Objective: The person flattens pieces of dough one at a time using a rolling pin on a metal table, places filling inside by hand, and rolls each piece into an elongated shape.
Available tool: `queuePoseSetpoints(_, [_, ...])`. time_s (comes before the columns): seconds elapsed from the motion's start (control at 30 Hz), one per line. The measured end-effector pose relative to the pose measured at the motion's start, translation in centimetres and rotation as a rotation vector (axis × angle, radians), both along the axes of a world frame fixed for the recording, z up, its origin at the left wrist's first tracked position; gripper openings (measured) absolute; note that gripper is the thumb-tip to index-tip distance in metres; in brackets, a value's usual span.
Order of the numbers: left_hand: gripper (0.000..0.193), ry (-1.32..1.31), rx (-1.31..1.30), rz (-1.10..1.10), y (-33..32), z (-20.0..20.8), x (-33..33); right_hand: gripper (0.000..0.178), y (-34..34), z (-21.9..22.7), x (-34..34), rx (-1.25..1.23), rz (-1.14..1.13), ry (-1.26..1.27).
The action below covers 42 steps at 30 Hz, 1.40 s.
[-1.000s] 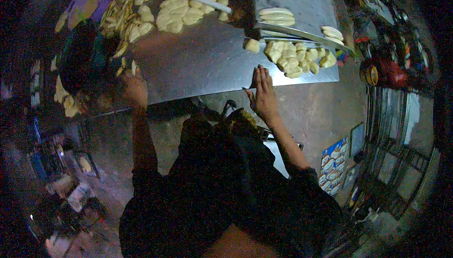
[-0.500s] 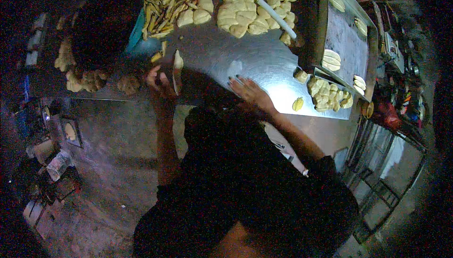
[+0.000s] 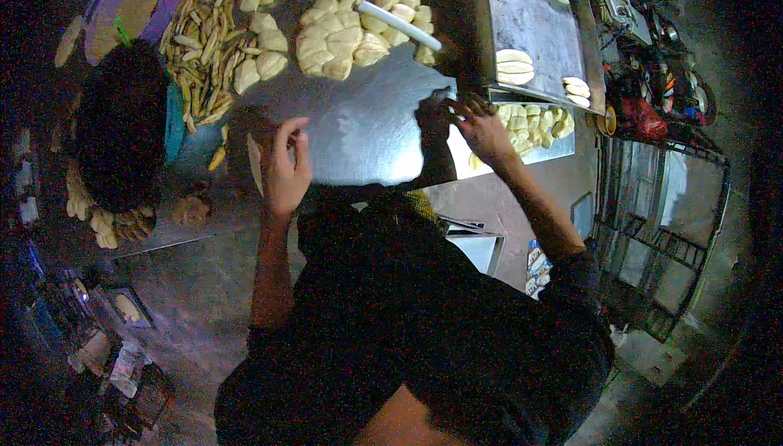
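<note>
I have the left hand point(image 3: 287, 173) half-open and empty beside a slim dough strip point(image 3: 255, 167); whether the right hand point(image 3: 489, 137), bent by soft, lumpy dough pieces point(image 3: 538, 124) on the glossy metal table point(image 3: 367, 148), grips anything, I cannot tell.

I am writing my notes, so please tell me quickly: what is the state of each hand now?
Left hand: open, fingers curved, nothing visible in its grip.
Right hand: fingers bent near the dough pieces; whether it holds one cannot be told.

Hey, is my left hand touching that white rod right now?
Apart. The head view shows dough pieces and bare metal tabletop between your left hand and the white rod.
</note>
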<state>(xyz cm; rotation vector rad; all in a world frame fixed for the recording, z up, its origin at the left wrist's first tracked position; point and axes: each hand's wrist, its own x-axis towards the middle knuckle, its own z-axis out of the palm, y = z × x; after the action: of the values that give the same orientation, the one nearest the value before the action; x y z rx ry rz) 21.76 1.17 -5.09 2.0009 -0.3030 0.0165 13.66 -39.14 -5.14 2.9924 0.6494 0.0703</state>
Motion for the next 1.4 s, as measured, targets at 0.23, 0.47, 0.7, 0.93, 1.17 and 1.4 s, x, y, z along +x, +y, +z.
queuePoseSetpoints(0.23, [0.025, -0.090, -0.085, -0.246, -9.6, 5.0, -2.4, 0.024, 1.3, 4.6, -0.6, 0.737, -0.353, 0.039])
queuePoseSetpoints(0.47, [0.024, -0.126, -0.417, -0.046, -16.8, 12.5, -8.3, 0.048, 7.3, 14.4, -4.6, 1.893, -0.362, 0.371])
queuePoseSetpoints(0.7, [0.014, -0.421, -0.257, 0.273, -17.0, 15.7, -13.7, 0.030, 9.0, 15.7, -5.1, 1.831, -0.215, 0.409])
queuePoseSetpoints(0.93, [0.047, -1.059, -0.181, 0.086, -10.1, 16.3, -12.9, 0.041, 16.4, 18.3, -5.7, 2.024, -0.146, 0.967])
queuePoseSetpoints(1.17, [0.051, -0.414, -0.982, -0.027, -10.3, 12.1, -11.3, 0.066, 21.3, 19.1, -2.9, 1.731, 0.142, 0.673])
queuePoseSetpoints(1.4, [0.070, 0.071, -1.510, -0.181, -8.6, 5.3, -5.0, 0.089, 22.7, 15.8, 3.7, 2.175, -0.050, 1.032])
